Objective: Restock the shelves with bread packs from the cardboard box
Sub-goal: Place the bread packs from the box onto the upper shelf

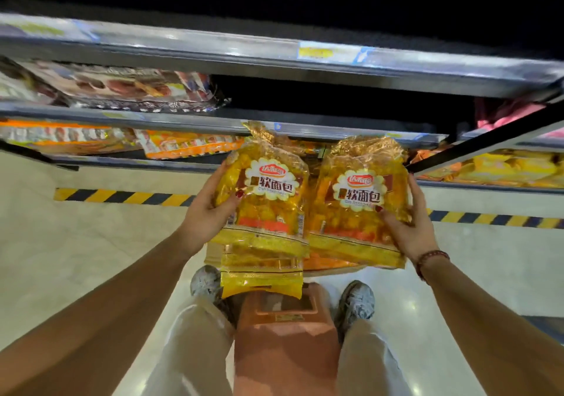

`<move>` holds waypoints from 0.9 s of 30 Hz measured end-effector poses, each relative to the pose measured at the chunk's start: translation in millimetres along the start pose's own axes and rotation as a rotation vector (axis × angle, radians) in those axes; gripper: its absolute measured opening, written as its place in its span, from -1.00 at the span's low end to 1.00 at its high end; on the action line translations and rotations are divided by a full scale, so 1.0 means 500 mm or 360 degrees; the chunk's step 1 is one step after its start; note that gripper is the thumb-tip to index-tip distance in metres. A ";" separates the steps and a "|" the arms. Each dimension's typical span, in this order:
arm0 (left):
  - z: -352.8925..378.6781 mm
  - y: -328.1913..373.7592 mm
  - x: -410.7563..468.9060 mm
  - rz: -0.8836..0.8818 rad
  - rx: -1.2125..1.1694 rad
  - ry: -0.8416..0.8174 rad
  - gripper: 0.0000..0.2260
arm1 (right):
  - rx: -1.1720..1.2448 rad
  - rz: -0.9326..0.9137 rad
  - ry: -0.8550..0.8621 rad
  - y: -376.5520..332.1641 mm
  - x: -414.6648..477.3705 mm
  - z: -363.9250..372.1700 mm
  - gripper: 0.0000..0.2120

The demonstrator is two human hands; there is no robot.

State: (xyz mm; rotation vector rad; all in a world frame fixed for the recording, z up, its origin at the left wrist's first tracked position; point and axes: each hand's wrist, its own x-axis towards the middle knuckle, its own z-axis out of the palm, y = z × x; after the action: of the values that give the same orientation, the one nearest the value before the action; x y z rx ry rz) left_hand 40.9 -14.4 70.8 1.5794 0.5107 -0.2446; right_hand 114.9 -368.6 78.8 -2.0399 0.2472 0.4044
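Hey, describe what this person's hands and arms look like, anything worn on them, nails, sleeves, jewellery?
Both forearms are bare, with no sleeves in view. The left hand has dark red polish on the thumbnail and wears nothing on the wrist. The right hand also shows red-painted nails, and its wrist carries a beaded bracelet in dark red and brown tones. No rings, gloves or watch are visible.
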 end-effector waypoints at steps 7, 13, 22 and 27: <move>-0.066 0.078 -0.011 0.0150 0.0254 -0.0292 -0.45 | -0.0038 -0.0234 -0.0090 -0.070 -0.044 -0.026 -0.31; -0.028 0.082 0.026 0.0219 0.0187 -0.0107 -0.54 | 0.0104 -0.0357 -0.0038 -0.052 0.032 -0.048 -0.31; 0.047 0.051 0.189 0.0420 0.0071 0.0148 -0.57 | 0.0358 -0.0599 0.0060 0.004 0.246 -0.073 -0.36; 0.071 0.036 0.297 0.0628 0.0169 0.0312 -0.56 | 0.0342 -0.0754 0.0080 0.008 0.365 -0.065 -0.60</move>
State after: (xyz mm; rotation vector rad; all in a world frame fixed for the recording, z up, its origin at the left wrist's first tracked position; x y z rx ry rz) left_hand 184.3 -24.1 16.2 1.7809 0.3295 0.1871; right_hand 288.0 -400.3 19.8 -1.8244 -0.1585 0.0292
